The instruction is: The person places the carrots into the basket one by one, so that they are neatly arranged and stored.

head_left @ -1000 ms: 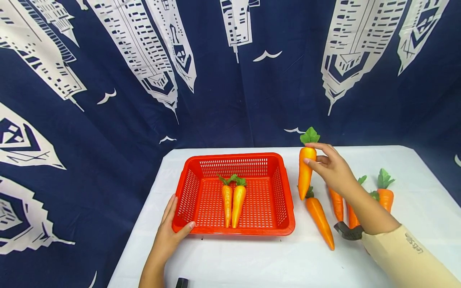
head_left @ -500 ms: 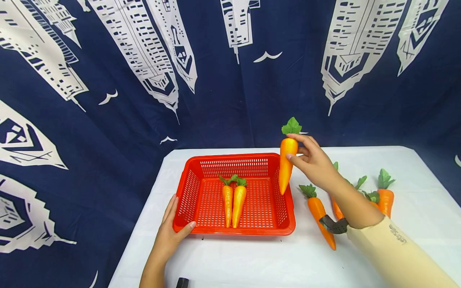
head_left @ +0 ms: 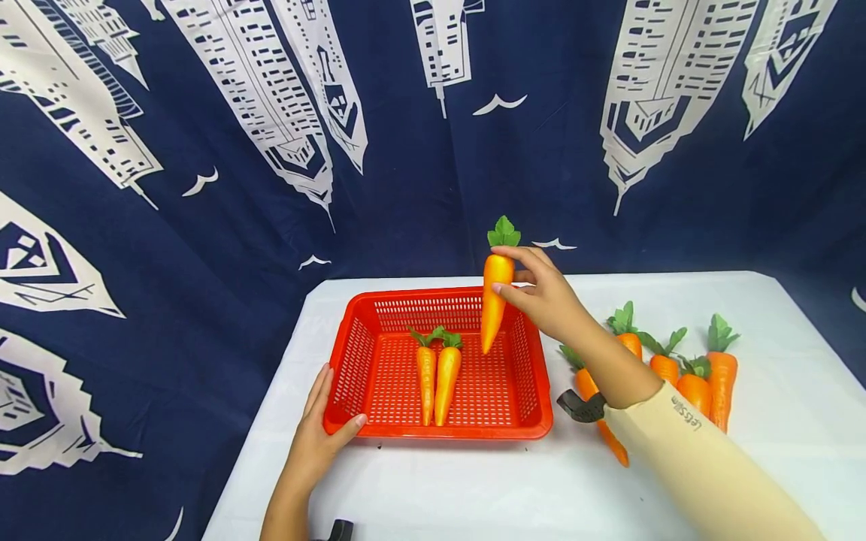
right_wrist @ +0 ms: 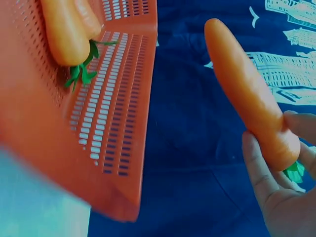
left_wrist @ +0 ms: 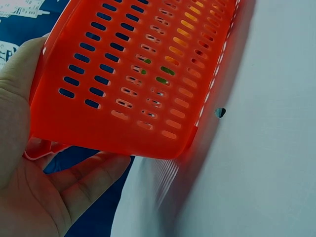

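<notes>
My right hand [head_left: 544, 293] pinches an orange carrot [head_left: 496, 300] near its top, between thumb and fingers. The carrot hangs tip down over the right part of a red basket [head_left: 440, 432], green leaves [head_left: 504, 231] uppermost. In the right wrist view the held carrot [right_wrist: 249, 94] appears beside the basket's perforated wall [right_wrist: 111, 106]. Two carrots [head_left: 447, 383] lie side by side inside the basket, leaves toward the back. At the basket's front left corner my left hand [head_left: 316, 436] grips it, thumb on the front rim, fingers along the left side.
Several more carrots [head_left: 722, 383] lie on the white table [head_left: 473, 496] to the right, partly hidden by my right forearm and sleeve [head_left: 690, 451]. A dark blue curtain [head_left: 433, 195] with white building prints hangs behind the table.
My right hand has carried the carrot leftward, from right of the basket to over its right part. Table carrots have come into fuller view. My left hand stays at the basket corner.
</notes>
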Tool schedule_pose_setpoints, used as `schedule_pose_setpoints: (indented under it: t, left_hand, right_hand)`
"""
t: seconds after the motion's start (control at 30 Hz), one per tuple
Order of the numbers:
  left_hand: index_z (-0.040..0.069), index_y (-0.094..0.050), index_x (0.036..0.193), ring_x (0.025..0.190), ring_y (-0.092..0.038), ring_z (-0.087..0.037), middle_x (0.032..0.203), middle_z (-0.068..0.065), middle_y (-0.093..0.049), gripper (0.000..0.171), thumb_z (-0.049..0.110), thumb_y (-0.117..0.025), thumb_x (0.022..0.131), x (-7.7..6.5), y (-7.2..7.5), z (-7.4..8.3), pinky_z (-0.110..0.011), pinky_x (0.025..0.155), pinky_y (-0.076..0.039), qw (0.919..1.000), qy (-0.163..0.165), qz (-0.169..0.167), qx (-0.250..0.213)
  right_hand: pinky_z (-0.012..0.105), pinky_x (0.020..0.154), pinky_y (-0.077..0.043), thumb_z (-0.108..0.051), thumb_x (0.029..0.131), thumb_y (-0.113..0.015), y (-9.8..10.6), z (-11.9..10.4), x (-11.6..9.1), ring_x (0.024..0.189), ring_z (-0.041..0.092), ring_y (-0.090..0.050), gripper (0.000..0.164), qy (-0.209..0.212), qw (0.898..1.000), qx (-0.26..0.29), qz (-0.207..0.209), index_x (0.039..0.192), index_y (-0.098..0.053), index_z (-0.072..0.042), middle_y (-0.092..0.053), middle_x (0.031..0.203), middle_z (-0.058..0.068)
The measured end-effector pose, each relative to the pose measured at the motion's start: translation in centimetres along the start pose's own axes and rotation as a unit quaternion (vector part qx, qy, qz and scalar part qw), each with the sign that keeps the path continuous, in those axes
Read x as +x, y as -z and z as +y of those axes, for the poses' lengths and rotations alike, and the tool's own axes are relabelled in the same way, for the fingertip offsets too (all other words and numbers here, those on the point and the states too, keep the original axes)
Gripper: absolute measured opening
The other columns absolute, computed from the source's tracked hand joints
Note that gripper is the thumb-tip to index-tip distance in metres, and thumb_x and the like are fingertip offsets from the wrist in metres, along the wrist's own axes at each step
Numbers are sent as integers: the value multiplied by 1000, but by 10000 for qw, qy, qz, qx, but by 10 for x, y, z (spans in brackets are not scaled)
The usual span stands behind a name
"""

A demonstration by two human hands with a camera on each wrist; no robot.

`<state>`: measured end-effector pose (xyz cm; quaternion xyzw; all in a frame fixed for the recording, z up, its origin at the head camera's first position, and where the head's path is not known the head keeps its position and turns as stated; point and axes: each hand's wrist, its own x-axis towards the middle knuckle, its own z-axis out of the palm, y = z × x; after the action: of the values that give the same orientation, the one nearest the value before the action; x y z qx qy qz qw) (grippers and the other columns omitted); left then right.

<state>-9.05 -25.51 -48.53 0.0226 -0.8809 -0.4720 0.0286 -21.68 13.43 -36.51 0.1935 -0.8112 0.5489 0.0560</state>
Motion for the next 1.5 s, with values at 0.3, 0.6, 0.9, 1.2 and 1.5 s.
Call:
schedule_pose_setpoints:
  t: [0.3, 0.6, 0.9, 1.2, 1.5]
  left_hand:
    - [37, -16, 162, 157, -17, -31, 171, 9, -11, 99, 38, -80, 86, 0, 0, -2, -72, 117, -23, 9999, -4, 7, 115]
    - [38, -16, 162, 157, -16, -29, 171, 11, -10, 100, 36, -80, 85, 1, 1, -1, -71, 118, -22, 10000, -13, 24, 90]
    - [35, -16, 162, 157, -17, -32, 171, 9, -11, 100, 36, -80, 85, 1, 1, -3, -71, 118, -23, 10000, 14, 4, 91]
    - [38, -17, 161, 157, -17, -28, 170, 13, -11, 101, 37, -81, 85, 1, 0, 0, -70, 118, -23, 10000, -24, 9, 35]
    - [37, -17, 162, 156, -19, -29, 171, 9, -12, 101, 38, -81, 84, 2, 0, -1, -70, 117, -25, 9999, -28, 59, 139]
  right_hand:
    - [43, 92, -60, -13, 95, -71, -34, 5, 14, 117, 34, -63, 56, -86, 9999, -31, -49, 147, -51, -21, -40, 144, 15]
    - [30, 79, -60, -14, 95, -69, -62, 19, 22, 109, 31, -63, 54, -843, 9949, -214, -514, 146, -51, -22, -42, 144, 15]
    - [29, 68, -54, -8, 94, -68, -78, 38, 24, 79, 21, -56, 54, -1397, 9820, -434, -1194, 144, -52, -13, -44, 131, 21]
    - [30, 76, -58, -5, 90, -72, -86, 58, 21, 93, 26, -64, 47, -1694, 9647, -1074, -1707, 134, -59, -10, -50, 131, 21]
    - [49, 104, -49, -14, 83, -81, -91, 68, 17, 124, 35, -55, 54, -1683, 9491, -1372, -2283, 132, -59, -15, -48, 145, 22]
